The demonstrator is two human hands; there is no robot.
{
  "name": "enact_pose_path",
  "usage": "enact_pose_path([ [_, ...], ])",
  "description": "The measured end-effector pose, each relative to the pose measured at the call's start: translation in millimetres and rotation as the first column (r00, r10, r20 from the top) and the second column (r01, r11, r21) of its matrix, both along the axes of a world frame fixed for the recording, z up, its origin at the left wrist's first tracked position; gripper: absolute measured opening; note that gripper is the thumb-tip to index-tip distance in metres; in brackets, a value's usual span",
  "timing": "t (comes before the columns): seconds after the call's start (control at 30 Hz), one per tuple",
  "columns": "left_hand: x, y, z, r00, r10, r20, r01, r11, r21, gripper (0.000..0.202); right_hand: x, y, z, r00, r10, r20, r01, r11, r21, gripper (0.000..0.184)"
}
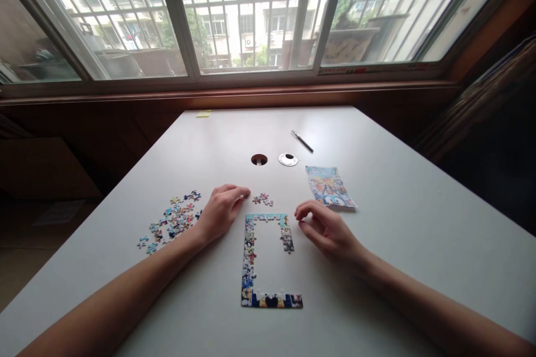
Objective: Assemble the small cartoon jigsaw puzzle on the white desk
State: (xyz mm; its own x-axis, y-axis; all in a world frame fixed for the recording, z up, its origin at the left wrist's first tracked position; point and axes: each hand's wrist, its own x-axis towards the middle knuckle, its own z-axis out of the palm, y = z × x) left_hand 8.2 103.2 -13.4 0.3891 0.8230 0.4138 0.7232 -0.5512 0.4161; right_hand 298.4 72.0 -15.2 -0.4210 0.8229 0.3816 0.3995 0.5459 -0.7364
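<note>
A partly joined jigsaw frame (pixel 251 259) lies flat on the white table (pixel 419 223) in front of me; its top, left and bottom edges are joined and its right side is mostly open. My left hand (pixel 221 209) rests just left of the frame's top, fingertips pinched on a small puzzle piece. A small cluster of loose pieces (pixel 262 199) lies just right of those fingertips. My right hand (pixel 324 227) sits right of the frame, fingers curled, thumb and forefinger close together, with nothing visible in them.
A scatter of several loose pieces (pixel 171 220) lies left of my left hand. A printed reference picture (pixel 329 186) lies at the right, with a pen (pixel 302 141), a cable hole (pixel 259 159) and its round cap (pixel 288 159) farther back. A barred window stands behind.
</note>
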Motion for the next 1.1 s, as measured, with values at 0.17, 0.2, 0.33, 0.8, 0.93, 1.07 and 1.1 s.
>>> enact_pose_path([
  [0.17,-1,0,0.8,1.000,0.000,-0.010,0.000,1.000,0.018,0.023,-1,-2,3.1,0.998,0.001,0.064,-0.001,1.000,0.009,0.010],
  [0.2,-1,-1,1.2,1.000,-0.004,-0.015,0.004,1.000,0.017,0.022,-1,-2,4.2,0.997,0.004,0.076,-0.005,1.000,0.014,0.010],
  [0.33,0,-2,3.6,0.999,-0.011,-0.037,0.012,1.000,0.017,0.022,-3,-4,8.6,0.991,0.021,0.131,-0.026,0.999,0.040,0.009],
  [0.8,4,-5,8.3,0.982,0.120,-0.146,-0.119,0.993,0.016,0.013,-3,-3,5.9,0.979,0.050,0.196,-0.063,0.996,0.060,0.009],
  [0.93,3,-4,6.9,0.992,0.091,-0.087,-0.092,0.996,-0.002,0.008,-2,-3,5.0,0.979,0.050,0.196,-0.063,0.996,0.065,0.010],
  [1.07,0,-1,4.0,0.999,0.009,0.047,-0.009,1.000,0.006,0.007,-3,-4,6.8,0.977,0.057,0.206,-0.074,0.994,0.078,0.012],
  [1.1,0,0,4.3,0.998,-0.015,0.061,0.015,1.000,0.009,0.009,-3,-4,7.7,0.975,0.063,0.215,-0.083,0.993,0.087,0.012],
])
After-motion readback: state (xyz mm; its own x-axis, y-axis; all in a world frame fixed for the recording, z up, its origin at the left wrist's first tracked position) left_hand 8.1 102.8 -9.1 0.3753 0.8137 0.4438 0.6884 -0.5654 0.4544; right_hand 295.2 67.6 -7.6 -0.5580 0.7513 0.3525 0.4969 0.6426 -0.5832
